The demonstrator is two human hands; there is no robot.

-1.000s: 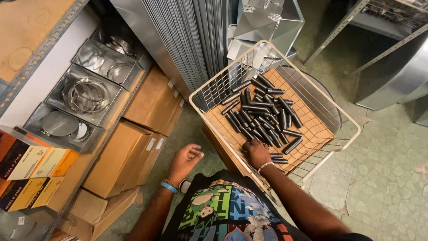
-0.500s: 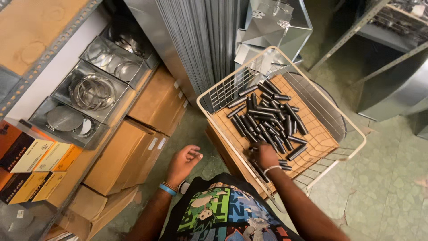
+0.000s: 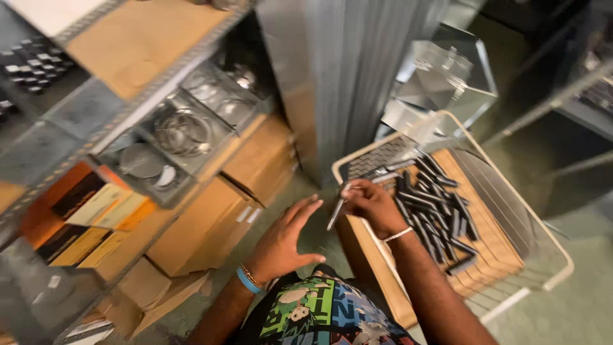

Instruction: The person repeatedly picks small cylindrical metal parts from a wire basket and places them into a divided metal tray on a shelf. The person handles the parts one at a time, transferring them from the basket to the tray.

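Right hand (image 3: 372, 204) pinches one thin dark metal rod (image 3: 335, 214) at the near-left corner of the wire basket (image 3: 549, 246); the rod angles down past the rim. Left hand (image 3: 284, 239) is open, fingers spread, holding nothing, just left of the rod. More rods (image 3: 440, 204) are piled on cardboard in the basket. Cardboard boxes (image 3: 211, 220) sit left.

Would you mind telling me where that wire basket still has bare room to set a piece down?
The cardboard liner lies bare along the wire basket's right and near edges. The black rods crowd the left and middle, where the right hand holds one rod.
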